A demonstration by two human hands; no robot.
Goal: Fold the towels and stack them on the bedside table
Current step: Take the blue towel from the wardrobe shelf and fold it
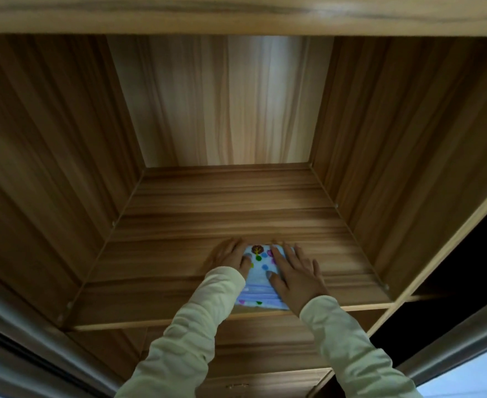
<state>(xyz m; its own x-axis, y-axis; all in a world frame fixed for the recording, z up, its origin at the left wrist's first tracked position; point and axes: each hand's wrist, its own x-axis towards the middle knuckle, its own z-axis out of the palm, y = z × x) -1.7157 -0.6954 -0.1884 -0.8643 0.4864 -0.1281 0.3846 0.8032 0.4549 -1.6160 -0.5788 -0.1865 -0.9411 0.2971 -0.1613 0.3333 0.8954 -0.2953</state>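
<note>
From my feed, both arms reach forward into the cabinet (64, 133), pale sleeves (199, 328) down to the wrists.

Left hand (229, 258): palm down and flat, fingers straight and pointing inward. It sits at the towel's left edge with the thumb side on the cloth and the rest on the shelf (236, 208).

Right hand (295, 275): palm down, fingers spread and straight, lying over the towel's right side. The thumb angles in across the cloth.

Grip: neither hand is curled round anything. Both are flat and pressing down — no pinch.

Towel (261, 285): folded to a small rectangle, lying flat on the shelf between and under the two hands. It is roughly centred left to right and its near end reaches the shelf's front lip. The cloth is pale blue-white with scattered dots in green, blue, pink and yellow. There is a brown tree-like motif at the far end and bluish stripes across the near end. I can't count the layers from here.

Around it — wood-grain side walls, a lighter back panel, and another compartment below the shelf.
</note>
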